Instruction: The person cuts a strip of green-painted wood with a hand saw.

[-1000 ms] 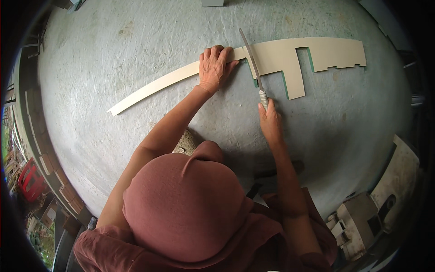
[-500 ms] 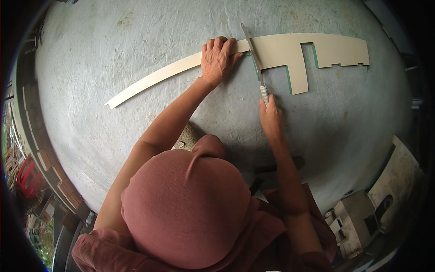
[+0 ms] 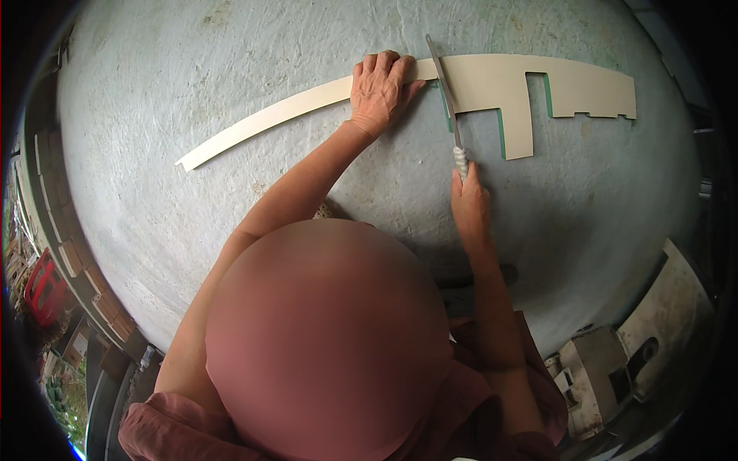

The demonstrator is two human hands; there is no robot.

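A long cream board with green edges lies across the floor, thin and curved on its left, broad and notched on its right. My left hand grips the thin strip just left of the blade, its fingers over the far edge and its thumb along the near side. In my right hand is the wrapped pale handle of a narrow saw. The saw's long blade crosses the board where the strip meets the broad part, its tip beyond the far edge. Its teeth are too small to make out.
Grey concrete floor lies around the board. Bricks line the left edge, with a red plastic item beyond them. Pale, dirty panels lie at the lower right. A rounded maroon cloth shape hides the lower middle.
The view has shifted a little, so board and hands appear farther right. The saw stands slightly more upright across the board. Both hands keep their hold.
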